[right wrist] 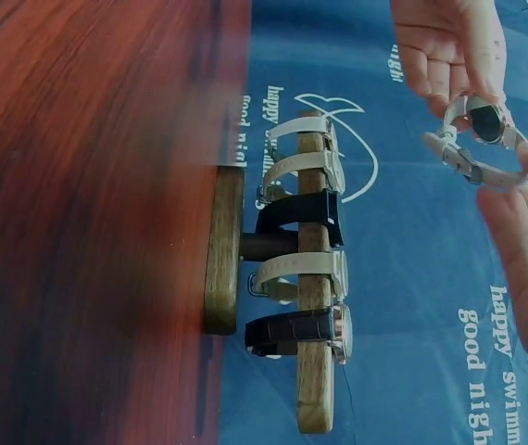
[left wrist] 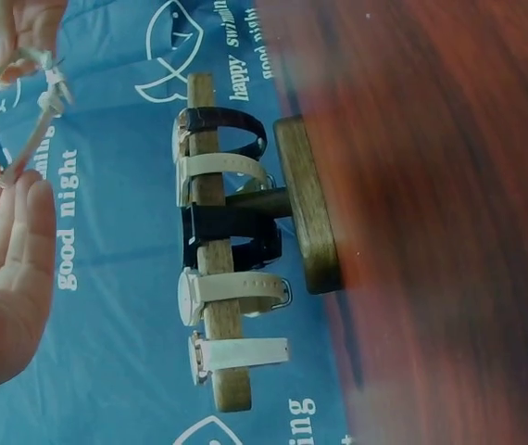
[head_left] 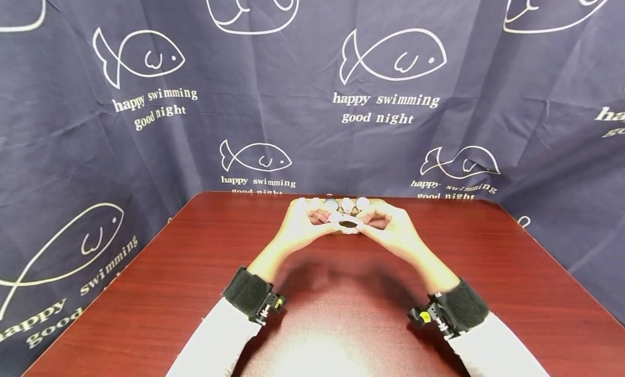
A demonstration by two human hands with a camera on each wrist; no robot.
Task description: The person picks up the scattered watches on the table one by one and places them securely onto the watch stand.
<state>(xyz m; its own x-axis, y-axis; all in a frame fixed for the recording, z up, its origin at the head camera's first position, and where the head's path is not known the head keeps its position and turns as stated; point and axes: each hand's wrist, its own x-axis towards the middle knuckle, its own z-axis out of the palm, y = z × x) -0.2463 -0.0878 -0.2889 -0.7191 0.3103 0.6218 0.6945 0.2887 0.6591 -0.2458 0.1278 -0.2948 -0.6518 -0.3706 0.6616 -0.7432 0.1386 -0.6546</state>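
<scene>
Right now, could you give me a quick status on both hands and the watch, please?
Left hand and right hand both pinch the watch. Held above table, clear of watch stand. Nothing in the way.

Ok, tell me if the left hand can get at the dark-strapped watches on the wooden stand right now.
Probably not freely: the left hand and right hand both hold a light-strapped watch. The path to the dark-strapped watches on the wooden stand looks open, though.

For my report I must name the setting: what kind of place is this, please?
Probably a staged recording corner, not a shop: a dark red table, a fish-print curtain hung close behind, and one wooden stand of watches.
</scene>
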